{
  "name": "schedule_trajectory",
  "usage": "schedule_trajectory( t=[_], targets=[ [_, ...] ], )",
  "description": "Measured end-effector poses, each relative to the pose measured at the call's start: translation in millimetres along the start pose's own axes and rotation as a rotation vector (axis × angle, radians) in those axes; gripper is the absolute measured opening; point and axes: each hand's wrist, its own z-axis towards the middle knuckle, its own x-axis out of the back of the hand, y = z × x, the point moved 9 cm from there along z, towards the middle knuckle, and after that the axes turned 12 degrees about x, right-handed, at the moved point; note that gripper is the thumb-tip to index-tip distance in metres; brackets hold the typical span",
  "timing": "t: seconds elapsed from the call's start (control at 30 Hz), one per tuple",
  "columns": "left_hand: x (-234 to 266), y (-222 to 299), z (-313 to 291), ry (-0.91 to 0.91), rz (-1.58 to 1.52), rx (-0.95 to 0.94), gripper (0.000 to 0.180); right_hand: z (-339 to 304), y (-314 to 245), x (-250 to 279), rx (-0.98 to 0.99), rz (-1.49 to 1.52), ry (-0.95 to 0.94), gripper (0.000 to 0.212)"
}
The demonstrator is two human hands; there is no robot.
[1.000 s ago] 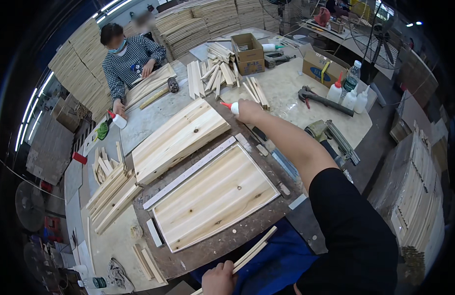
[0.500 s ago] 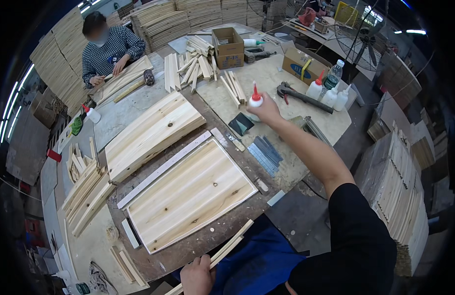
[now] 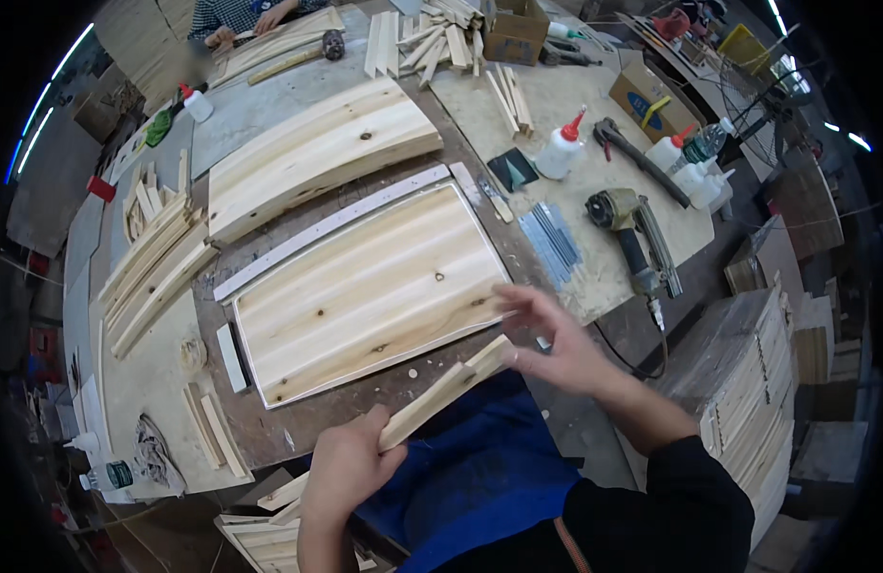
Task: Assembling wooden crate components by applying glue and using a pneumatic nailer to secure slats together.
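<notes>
- Lower centre: left hand (image 3: 349, 460) grips pale wooden strips (image 3: 441, 395).
- Right of centre: right hand (image 3: 563, 349), fingers parted by strips' tip, contact unclear.
- Upper right: printed cardboard box (image 3: 636, 94).

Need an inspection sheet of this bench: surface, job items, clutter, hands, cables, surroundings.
Surface: brown worktable, small pale specks on it.
Job's things: flat, pale, knotty wooden panel, white line along its edges; slim pale wooden strips held off the table.
Clutter: white plastic squeeze bottle with red tip, upright; olive-and-black nail gun; crumpled grey cloth.
Hands: bare left hand grips the strips; bare right hand spread at their far end, contact unclear.
Cables: dark thin hose below the nail gun, looping past the table edge.
Surroundings: stacked pale boards at right; co-worker's checked sleeve across the table.
</notes>
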Motion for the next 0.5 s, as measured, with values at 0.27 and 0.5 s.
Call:
schedule_trajectory(
  t=[0.27, 0.5],
  targets=[
    [-37, 15, 31, -0.394, -0.040, 0.031, 0.050, -59, 63, -51, -0.429, 0.592, 0.204, 0.039],
    [-33, 10, 23, -0.243, -0.105, 0.057, 0.046, -76, 79, -51, -0.422, 0.550, 0.352, 0.035]
  ],
)
